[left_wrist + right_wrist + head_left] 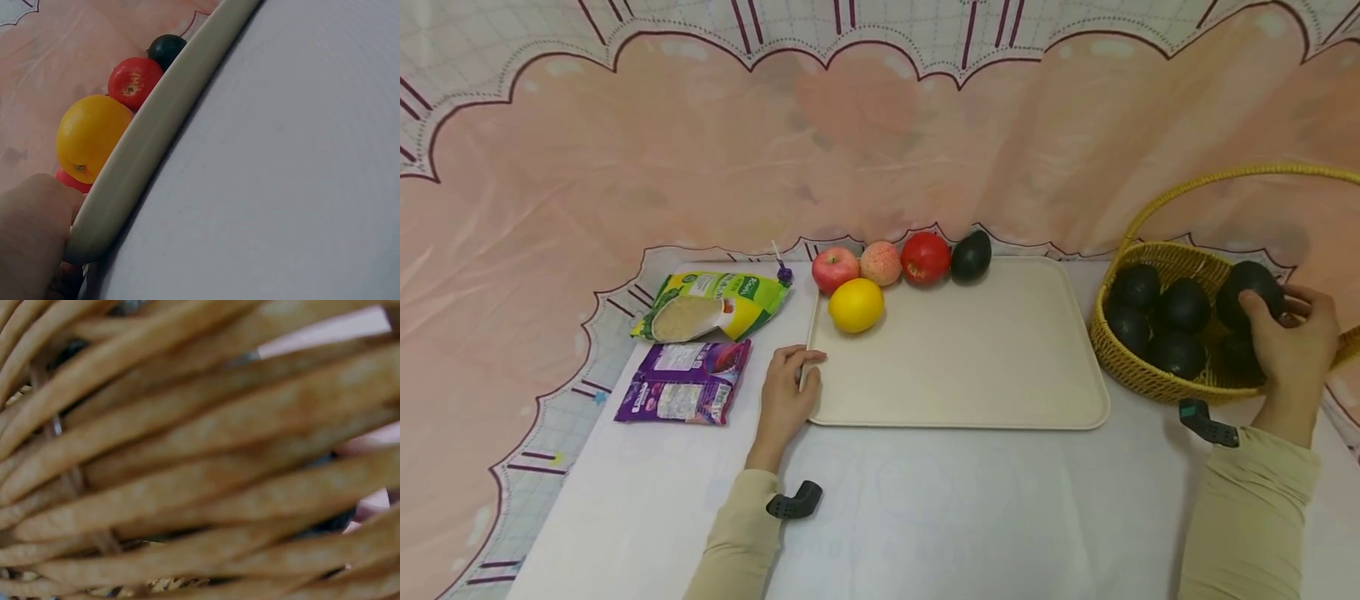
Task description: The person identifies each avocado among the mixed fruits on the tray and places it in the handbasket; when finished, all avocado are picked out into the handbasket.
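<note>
In the head view my right hand (1300, 333) holds a dark avocado (1249, 293) at the right side of a wicker basket (1138, 375). Several more dark avocados (1183, 305) lie in that basket. The right wrist view is filled by the basket's woven wall (187, 444), which hides most of the hand. My left hand (786, 400) grips the left rim of a cream tray (962, 358). Along the tray's back left sit an apple (835, 270), a peach (881, 263), a pomegranate (926, 258), an avocado (972, 257) and a yellow-orange fruit (856, 306).
Left of the tray lie a green and yellow Knorr packet (722, 300) and a purple packet (683, 383). A small purple-wrapped lollipop (784, 272) is beside them. The basket's handle (1240, 172) arches over it. A patterned cloth (700, 167) hangs behind the white table (962, 508).
</note>
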{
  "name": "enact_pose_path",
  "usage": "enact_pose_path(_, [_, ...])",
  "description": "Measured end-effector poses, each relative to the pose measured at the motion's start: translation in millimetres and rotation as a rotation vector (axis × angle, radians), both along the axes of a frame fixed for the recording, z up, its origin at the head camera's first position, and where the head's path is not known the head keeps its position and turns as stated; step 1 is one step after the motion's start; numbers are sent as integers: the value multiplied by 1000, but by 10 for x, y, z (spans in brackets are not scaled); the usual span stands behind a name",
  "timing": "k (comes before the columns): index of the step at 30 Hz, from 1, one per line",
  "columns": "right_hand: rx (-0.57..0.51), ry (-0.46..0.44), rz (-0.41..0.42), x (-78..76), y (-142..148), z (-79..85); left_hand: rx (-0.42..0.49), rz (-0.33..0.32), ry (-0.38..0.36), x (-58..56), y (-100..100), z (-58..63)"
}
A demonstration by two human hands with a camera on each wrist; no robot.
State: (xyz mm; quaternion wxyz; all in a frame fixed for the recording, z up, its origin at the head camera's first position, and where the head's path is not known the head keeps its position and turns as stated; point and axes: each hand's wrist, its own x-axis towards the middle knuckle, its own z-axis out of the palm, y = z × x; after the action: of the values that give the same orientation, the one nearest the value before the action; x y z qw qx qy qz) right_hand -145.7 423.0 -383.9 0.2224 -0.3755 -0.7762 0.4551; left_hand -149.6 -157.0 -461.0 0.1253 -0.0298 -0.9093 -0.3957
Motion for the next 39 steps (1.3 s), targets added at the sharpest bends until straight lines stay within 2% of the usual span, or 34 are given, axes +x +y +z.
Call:
enact_pose_path(7, [-27,-24,36,7,40,-13,6,-9,-8,-16,3,-8])
enact_pose_path(19, [-49,-211,38,-27,44,39,-1,-12,-3,0,18,24])
enact_pose_path(24, [-6,-253,80,-28,52,58,-11,-11,11,-6,19,21])
enact_pose_path(29, [62,-234,131,-24,30,40,-8,-7,24,-8,12,10])
enact_pose_path(39, [221,-228,226,1,5,25,-8,-6,-6,-11,-2,-14])
